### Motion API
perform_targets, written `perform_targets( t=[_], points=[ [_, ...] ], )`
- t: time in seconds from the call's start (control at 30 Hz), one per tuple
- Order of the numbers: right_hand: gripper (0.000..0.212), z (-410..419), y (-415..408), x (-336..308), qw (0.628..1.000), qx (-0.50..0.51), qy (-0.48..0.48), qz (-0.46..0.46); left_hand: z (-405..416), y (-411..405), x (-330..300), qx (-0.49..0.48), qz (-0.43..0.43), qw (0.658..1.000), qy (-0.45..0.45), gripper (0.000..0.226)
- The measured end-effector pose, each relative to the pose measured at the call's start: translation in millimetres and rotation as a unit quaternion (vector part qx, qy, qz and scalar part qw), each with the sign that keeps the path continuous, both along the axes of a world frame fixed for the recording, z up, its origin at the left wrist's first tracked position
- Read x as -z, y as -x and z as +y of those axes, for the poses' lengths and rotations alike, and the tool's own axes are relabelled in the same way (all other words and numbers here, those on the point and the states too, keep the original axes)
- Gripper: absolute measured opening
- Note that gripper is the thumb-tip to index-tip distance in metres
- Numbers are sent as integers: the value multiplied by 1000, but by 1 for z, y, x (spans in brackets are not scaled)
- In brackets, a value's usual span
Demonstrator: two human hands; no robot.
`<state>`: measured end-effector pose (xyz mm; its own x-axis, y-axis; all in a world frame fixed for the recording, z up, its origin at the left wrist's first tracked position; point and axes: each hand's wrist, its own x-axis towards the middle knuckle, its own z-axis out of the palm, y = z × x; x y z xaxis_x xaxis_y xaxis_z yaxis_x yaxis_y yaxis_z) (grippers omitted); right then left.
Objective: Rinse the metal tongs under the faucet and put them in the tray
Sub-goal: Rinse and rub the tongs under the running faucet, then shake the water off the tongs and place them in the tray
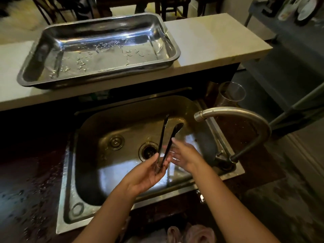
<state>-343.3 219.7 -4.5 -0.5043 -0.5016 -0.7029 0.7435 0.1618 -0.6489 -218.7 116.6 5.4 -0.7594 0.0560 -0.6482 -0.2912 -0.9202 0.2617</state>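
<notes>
Over the sink (84,204): tongs (168,137) held by the hinge end in the left hand (149,172), fingers curled round it, arms of the tongs spread in a narrow V pointing away toward the back wall. Held above the basin, probably so drips fall in and not on the counter. Right hand (184,155) open, fingers spread, against or just beside the near arm of the tongs, holding nothing; likely rubbing or steadying, cannot tell which.

Faucet (245,118) spout ends near and to the right of the tong tips. No stream visible; running or not, cannot tell. Tips not directly under the spout mouth.

Sink: wet, nothing in it but drain (148,150) and a second round fitting; no dishes.

Tray (22,81): on the raised ledge (210,41) behind the sink, well apart from the tongs. Holds only water droplets. Placement step not yet done.

Clear cup (231,93) behind faucet, seemingly holding nothing.
</notes>
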Motion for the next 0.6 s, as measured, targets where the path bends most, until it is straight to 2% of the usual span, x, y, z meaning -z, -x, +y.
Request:
perform_targets(
  t=[0.1, 0.17, 0.23, 0.33, 0.4, 0.47, 0.6],
  points=[
    [9, -13, -7, 0, 999, 4, 34, -6, -8, -10, -1, 38, 17, 999, 35, 32],
    [9, -17, -11, 0, 999, 4, 33, -10, -17, -15, -5, 118, 20, 988, 96, 32],
    [8, -20, -13, 2, 1000, -5, 15, -11, -26, -15, -8, 178, -22, 969, 172, 32],
    [6, -24, -19, 5, 999, -45, -14, -10, -37, -6, -8, 159, -98, 942, 278, 31],
    [10, -28, -25, 7, 996, -80, -36, -2, -44, -1, -5, 144, -131, 931, 309, 24],
    [14, -32, -29, 9, 993, -102, -60, 6, -48, -3, 1, 156, -156, 927, 302, 17],
    [22, -34, -42, 18, 987, -106, -111, -41, -49, -16, 24, 129, -188, 951, 210, 21]
  ],
)
